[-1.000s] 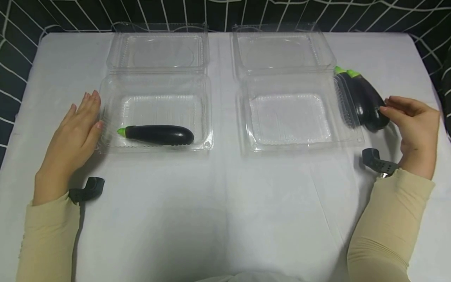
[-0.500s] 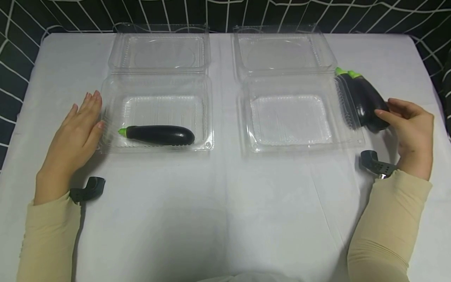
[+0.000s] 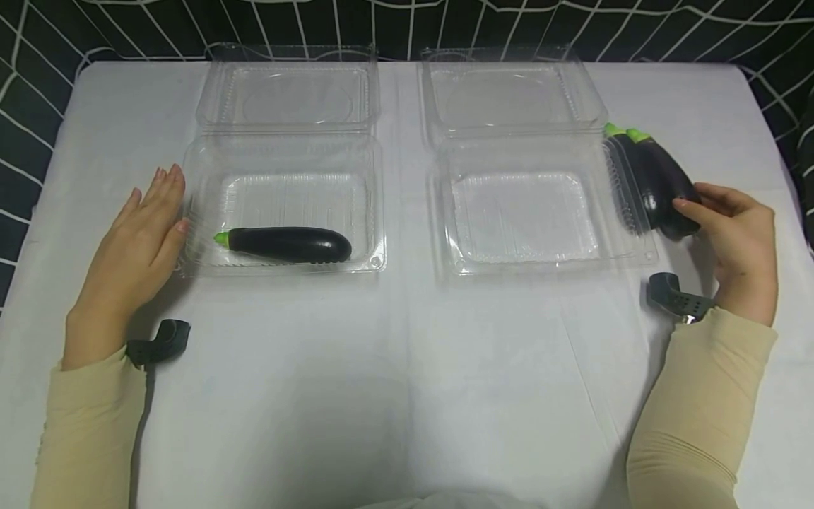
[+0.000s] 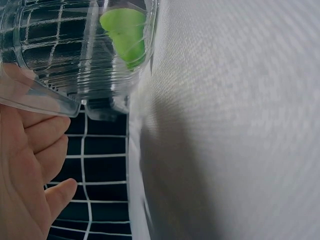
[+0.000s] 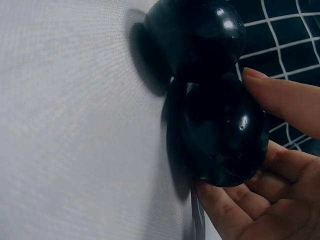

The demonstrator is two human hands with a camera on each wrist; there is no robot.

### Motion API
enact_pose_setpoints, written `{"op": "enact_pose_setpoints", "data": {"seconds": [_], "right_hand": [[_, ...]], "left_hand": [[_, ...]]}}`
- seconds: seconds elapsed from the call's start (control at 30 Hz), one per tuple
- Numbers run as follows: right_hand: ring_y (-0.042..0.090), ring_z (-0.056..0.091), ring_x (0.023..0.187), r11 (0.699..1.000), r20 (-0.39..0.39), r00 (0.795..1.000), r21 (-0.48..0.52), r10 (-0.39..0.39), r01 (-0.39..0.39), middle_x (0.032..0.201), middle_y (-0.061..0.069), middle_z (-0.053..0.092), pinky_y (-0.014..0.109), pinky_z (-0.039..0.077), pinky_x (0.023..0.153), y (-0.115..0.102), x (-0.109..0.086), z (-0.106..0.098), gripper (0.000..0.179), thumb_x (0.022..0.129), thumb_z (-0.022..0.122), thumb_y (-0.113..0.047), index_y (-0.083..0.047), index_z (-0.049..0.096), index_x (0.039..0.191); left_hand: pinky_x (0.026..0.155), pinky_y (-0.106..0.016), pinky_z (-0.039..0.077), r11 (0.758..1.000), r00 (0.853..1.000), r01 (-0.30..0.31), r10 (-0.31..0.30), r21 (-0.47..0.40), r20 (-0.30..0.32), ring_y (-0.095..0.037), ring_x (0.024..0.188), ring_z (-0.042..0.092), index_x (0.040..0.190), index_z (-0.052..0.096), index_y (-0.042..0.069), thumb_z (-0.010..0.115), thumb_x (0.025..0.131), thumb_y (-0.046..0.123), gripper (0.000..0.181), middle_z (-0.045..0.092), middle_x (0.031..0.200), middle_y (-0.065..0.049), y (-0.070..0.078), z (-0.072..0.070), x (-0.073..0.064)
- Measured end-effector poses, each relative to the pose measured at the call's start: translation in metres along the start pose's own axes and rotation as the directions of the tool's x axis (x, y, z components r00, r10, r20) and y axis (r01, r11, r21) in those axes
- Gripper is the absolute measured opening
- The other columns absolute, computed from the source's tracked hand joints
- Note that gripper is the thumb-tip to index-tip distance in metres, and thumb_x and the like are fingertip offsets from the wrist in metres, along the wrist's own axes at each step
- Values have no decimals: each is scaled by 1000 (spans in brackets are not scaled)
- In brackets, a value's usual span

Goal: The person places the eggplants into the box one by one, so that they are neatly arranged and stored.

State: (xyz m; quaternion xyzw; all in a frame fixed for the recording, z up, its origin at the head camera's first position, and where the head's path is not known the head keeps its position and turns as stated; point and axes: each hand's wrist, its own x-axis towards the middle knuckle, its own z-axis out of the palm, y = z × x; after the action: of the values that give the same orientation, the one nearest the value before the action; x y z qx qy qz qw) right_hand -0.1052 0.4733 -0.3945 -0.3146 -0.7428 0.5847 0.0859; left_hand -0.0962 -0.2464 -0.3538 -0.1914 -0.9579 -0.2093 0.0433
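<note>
In the head view my left hand [image 3: 130, 247] lies with straight fingers along the left edge of a lidded clear plastic container [image 3: 375, 212], its fingertips right at the rim. One dark eggplant [image 3: 289, 244] with a green stem end rests inside that container; the left wrist view shows the green stem [image 4: 127, 37] through the plastic. On the far right, my right hand [image 3: 740, 230] pinches the lower end of the outer eggplant [image 3: 668, 173] between thumb and fingers. A second eggplant [image 3: 636, 177] lies close against it, partly behind the right container's wall. The right wrist view shows the gripped eggplant's rounded end [image 5: 227, 135].
Another clear container [image 3: 524, 219] stands right of the middle, its lid [image 3: 502, 95] folded back. The left container's lid [image 3: 292, 95] is also raised. A white cloth [image 3: 407, 367] covers the table, and a dark backdrop with white grid lines [image 3: 407, 28] borders it.
My right hand has moved slightly left, from beside the outer eggplant to gripping its lower end. My left hand stays in place beside the left container.
</note>
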Motion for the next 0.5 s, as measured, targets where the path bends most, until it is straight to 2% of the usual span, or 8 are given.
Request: {"op": "enact_pose_setpoints", "data": {"seconds": [0.27, 0.5], "right_hand": [[2, 58, 81, 1000, 2, 1000, 0, -15, 15, 90, -10, 64, 8, 45, 60, -4, -5, 2, 41, 67, 87, -12, -19, 72, 104], [3, 58, 84, 1000, -25, 1000, -14, -16, 16, 93, -9, 63, 8, 45, 62, -5, -6, 3, 50, 64, 88, -16, -16, 70, 111]], "left_hand": [[116, -40, 9, 1000, 1000, 0, 0, 2, -4, -27, 140, 22, 145, 26, -5, 38, 100, 19, 52, 27, 149, -19, -1, 0, 1], [116, -41, 10, 1000, 1000, -14, 14, 0, -12, -26, 140, 22, 145, 26, -6, 37, 101, 20, 52, 26, 150, -18, -1, 0, 0]]}}
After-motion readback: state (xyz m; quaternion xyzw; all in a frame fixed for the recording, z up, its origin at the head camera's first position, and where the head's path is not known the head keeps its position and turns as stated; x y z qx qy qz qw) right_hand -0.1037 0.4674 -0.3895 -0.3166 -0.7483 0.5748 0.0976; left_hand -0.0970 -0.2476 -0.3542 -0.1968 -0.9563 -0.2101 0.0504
